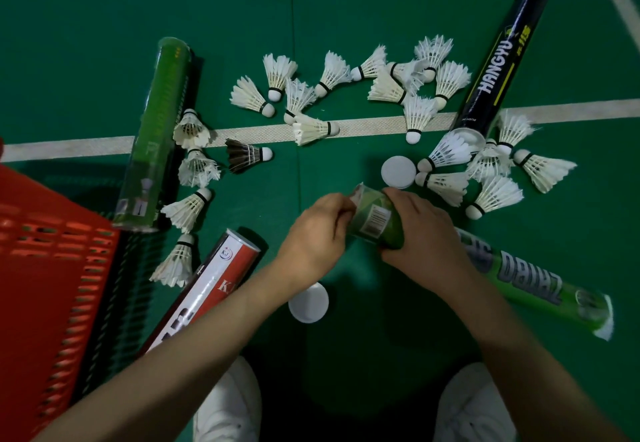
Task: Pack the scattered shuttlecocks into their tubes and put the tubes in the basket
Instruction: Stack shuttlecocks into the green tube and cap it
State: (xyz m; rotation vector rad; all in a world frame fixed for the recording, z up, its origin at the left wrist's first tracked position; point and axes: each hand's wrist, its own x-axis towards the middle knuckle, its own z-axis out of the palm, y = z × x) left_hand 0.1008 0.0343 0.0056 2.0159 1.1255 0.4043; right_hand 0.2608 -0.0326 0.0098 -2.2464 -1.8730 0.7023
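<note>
fingers [398,199] of right hand [426,233] wrap green tube [377,220]; left hand [315,233] pinches shuttlecock [356,195] at mouth.

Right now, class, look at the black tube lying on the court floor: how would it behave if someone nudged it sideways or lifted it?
The black tube is a long cylinder lying on its side, so a sideways nudge would probably roll it. Its open end has a shuttlecock sticking out, which may slip out if that end is tipped down. It looks like cardboard, so it is likely light and stiff.
</note>
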